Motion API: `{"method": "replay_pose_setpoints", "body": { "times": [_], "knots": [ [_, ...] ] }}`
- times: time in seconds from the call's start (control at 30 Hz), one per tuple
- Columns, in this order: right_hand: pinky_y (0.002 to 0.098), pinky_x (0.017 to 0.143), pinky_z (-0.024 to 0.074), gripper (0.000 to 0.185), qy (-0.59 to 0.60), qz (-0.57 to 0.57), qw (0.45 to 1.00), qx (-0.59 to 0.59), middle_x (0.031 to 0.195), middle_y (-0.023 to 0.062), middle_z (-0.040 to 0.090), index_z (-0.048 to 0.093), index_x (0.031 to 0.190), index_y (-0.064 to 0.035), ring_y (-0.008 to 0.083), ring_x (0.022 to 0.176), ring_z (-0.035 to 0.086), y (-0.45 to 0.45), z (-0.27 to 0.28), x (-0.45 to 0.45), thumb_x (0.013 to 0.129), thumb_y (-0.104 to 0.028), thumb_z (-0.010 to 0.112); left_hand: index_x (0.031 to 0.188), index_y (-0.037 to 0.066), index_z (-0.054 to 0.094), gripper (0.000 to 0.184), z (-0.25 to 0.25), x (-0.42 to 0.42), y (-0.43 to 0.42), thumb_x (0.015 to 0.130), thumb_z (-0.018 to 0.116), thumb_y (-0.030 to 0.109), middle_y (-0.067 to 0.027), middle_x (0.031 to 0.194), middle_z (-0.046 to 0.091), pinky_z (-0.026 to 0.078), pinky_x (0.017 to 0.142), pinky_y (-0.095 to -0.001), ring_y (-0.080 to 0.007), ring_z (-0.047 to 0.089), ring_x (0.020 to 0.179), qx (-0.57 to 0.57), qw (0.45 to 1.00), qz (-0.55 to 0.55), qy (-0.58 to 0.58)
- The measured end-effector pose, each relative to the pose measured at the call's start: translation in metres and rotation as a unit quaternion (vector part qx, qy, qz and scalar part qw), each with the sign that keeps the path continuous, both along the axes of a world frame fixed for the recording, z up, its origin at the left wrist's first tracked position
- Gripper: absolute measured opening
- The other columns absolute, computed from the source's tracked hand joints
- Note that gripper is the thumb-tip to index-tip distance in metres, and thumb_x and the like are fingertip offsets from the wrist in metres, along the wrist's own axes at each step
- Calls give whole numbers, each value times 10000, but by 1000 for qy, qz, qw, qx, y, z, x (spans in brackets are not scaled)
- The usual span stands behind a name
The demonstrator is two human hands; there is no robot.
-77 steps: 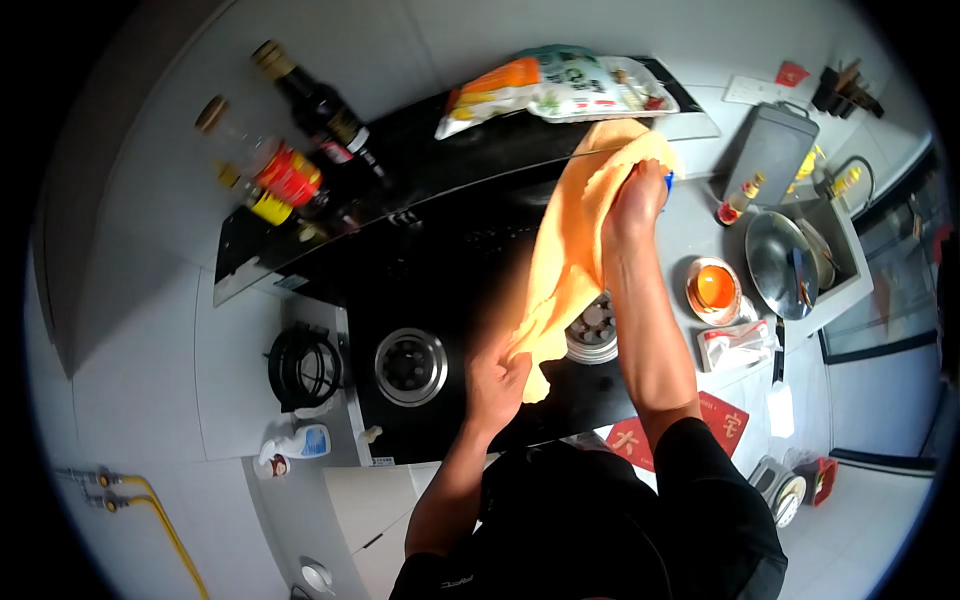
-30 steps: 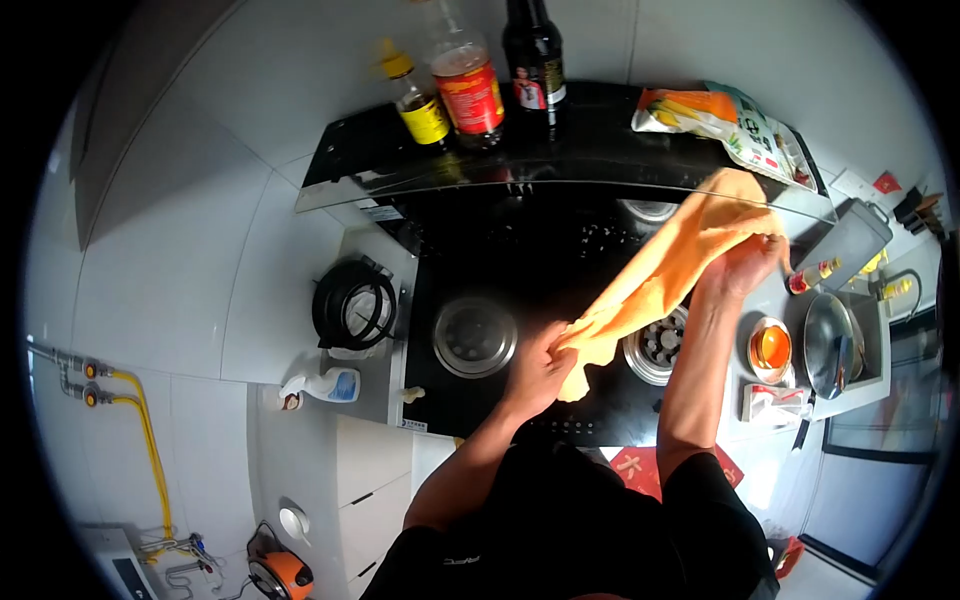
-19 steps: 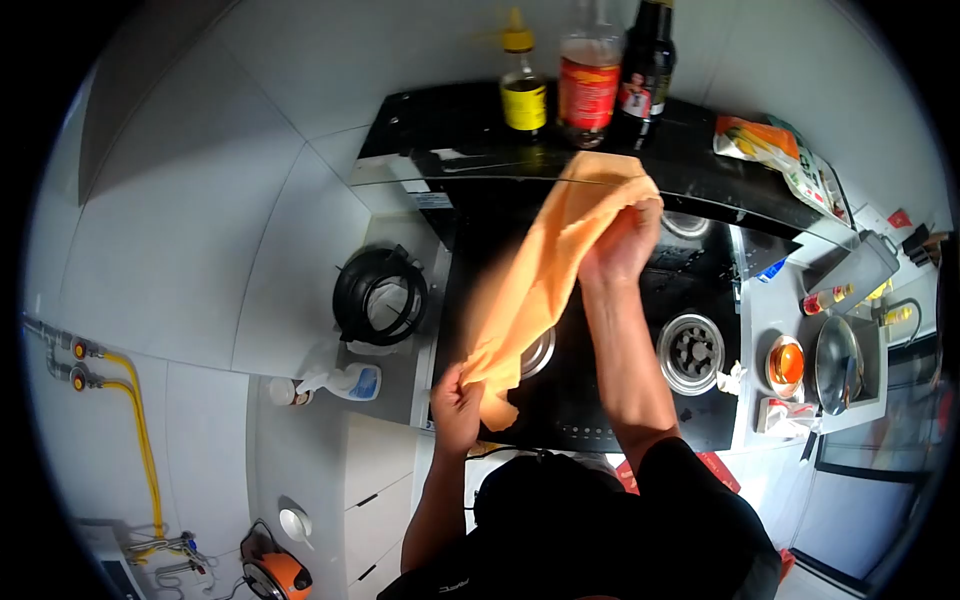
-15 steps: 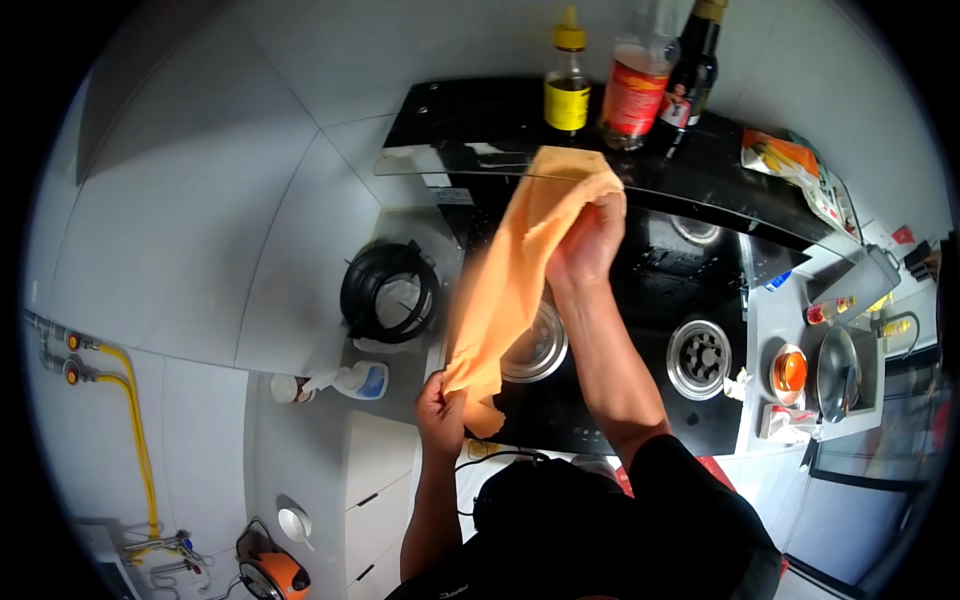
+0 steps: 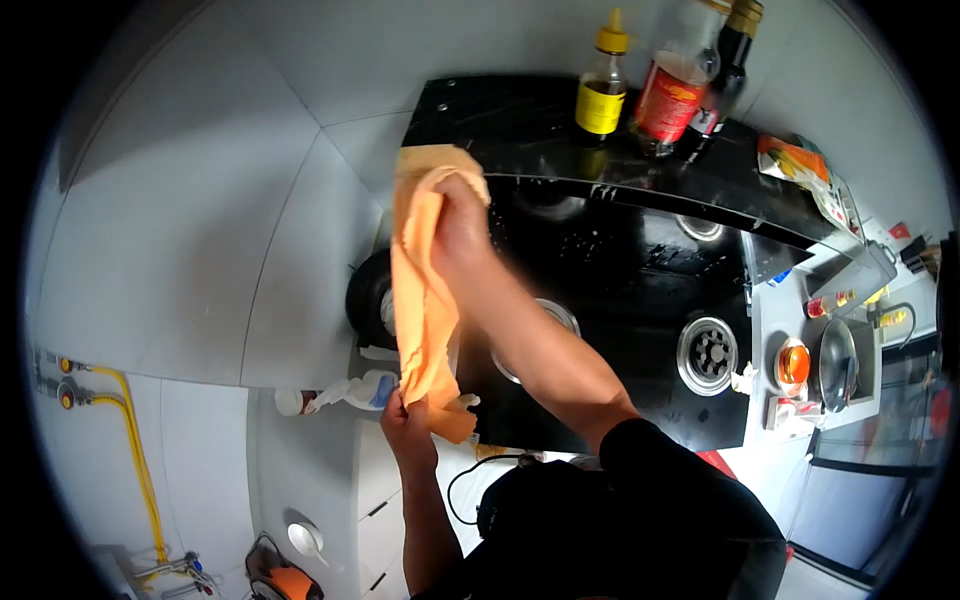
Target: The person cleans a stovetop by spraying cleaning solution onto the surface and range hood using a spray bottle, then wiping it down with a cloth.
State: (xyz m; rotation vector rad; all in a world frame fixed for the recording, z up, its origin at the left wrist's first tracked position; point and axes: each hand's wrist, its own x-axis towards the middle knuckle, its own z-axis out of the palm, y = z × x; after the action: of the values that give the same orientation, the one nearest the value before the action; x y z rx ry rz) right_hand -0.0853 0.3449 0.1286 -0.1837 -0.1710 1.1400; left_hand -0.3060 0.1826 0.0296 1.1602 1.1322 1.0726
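An orange cloth hangs stretched between my two hands. My right hand presses its upper end against the left end of the black range hood, fingers closed round the fabric. Lower down, near the counter's edge, my left hand grips the cloth's bottom end. Beneath my right forearm lies the black glass cooktop, with one burner partly covered by the arm. A black wok ring on the left is half hidden behind the cloth.
On the hood stand a yellow-capped bottle, a red-labelled bottle and a dark bottle. A spray bottle lies on the left counter. To the right are a wok and an orange-topped jar.
My right hand has slid left along the hood with the cloth's upper end. My left hand has shifted slightly left, and the cloth hangs more upright. The view has turned slightly.
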Motion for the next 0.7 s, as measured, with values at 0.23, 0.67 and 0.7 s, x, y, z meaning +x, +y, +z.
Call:
{"method": "replay_pose_setpoints", "body": {
  "times": [0.23, 0.67, 0.7],
  "knots": [
    [422, 1005, 549, 241, 71, 51, 990, 112, 1089, 114, 713, 655, 1122, -56, 255, 1056, 687, -21, -25, 49, 885, -98, 657, 1221, -50, 645, 284, 1, 25, -2, 976, 557, 63, -63, 1105, 694, 503, 893, -279, -126, 639, 979, 25, 999, -41, -21],
    [493, 1088, 484, 292, -95, -268, 958, 35, 1202, 180, 704, 696, 1090, 2, 323, 1163, 653, -287, -21, 269, 912, -228, 667, 1194, -22, 646, 209, 2, 166, -56, 992, 611, 20, -22, 1002, 703, 520, 794, -243, -65, 640, 906, 24, 961, -277, 15],
    [518, 1103, 472, 262, -97, -295, 950, 16, 1194, 176, 706, 693, 1065, -3, 320, 1176, 651, -305, -19, 278, 913, -213, 652, 1197, -15, 650, 215, 2, 173, -65, 988, 614, 21, -15, 973, 697, 512, 761, -240, -55, 625, 873, 26, 954, -297, 22]
  ]
}}
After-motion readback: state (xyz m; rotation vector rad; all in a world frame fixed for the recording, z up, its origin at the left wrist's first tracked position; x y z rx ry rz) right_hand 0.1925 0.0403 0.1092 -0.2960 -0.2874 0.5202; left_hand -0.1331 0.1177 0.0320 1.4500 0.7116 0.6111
